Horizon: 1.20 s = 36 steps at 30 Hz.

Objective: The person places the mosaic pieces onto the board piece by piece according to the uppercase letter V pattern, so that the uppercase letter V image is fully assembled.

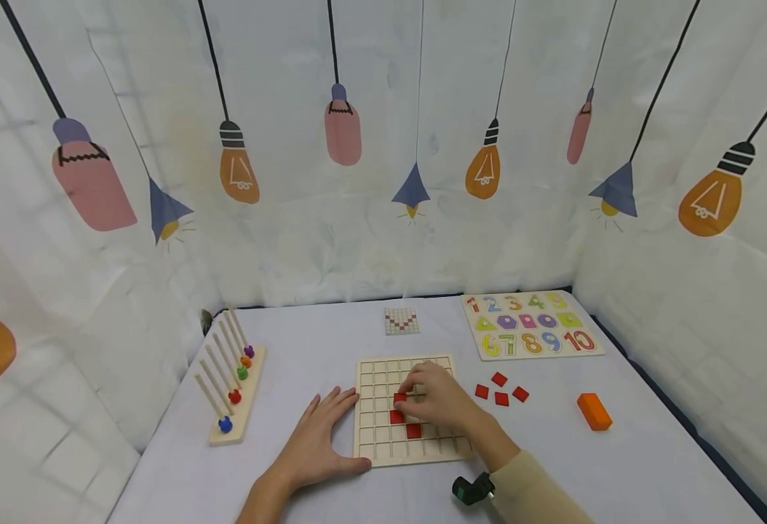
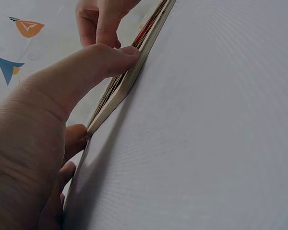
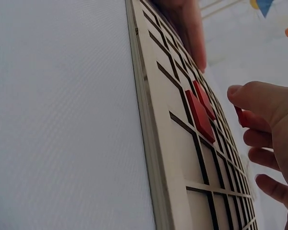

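Left hand (image 1: 321,438) spread at board (image 1: 373,445) edge | right hand (image 1: 444,397) pinches red tile (image 1: 399,398) | tablecloth (image 1: 410,498) room nearside

The left hand (image 2: 50,112) spans a corner of the pale board (image 2: 119,96), thumb lying over one edge, a fingertip at the adjoining edge. Beyond the thumb, the right hand (image 2: 106,18) points its fingers down near a thin red strip (image 2: 145,29) on the board. White surface (image 2: 206,115) stretches alongside.
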{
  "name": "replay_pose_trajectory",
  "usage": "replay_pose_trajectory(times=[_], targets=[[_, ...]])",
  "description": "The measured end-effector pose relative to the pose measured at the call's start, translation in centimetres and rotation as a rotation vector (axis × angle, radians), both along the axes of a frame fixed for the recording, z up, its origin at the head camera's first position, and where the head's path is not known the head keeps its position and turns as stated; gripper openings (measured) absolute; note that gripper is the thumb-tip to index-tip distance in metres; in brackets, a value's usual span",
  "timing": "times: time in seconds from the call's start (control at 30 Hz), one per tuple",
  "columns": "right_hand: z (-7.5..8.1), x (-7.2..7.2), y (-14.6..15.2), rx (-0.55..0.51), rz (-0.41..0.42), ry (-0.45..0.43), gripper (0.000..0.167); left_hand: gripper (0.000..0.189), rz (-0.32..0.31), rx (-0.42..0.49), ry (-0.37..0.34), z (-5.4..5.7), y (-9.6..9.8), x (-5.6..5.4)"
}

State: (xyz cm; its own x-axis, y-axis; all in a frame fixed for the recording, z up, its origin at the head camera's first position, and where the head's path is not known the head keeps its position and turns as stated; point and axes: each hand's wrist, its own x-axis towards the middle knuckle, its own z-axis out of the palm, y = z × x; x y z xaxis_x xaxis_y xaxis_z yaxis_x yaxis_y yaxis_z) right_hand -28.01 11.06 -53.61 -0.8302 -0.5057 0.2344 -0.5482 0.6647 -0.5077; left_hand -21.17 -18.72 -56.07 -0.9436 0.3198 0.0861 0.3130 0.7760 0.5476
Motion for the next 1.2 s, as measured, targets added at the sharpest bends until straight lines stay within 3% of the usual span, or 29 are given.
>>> replay_pose_trajectory(times=[0.47,0.83,1.2], targets=[[0.0,-0.6,-3.0,0.121,0.023,0.08,0.017,0.124,-0.006,-0.002,0.019,-0.3,-0.4,0.0],[-0.6,-0.8,-3.9,0.137,-0.01,0.02,0.024,0.123,-0.02,0.016,0.018,-0.3,-0.4,0.0],[-0.5,-0.8,-4.0,0.142,-0.005,0.021,0.023,0.123,-0.029,0.019,0.032,-0.2,-0.3,-0.1]])
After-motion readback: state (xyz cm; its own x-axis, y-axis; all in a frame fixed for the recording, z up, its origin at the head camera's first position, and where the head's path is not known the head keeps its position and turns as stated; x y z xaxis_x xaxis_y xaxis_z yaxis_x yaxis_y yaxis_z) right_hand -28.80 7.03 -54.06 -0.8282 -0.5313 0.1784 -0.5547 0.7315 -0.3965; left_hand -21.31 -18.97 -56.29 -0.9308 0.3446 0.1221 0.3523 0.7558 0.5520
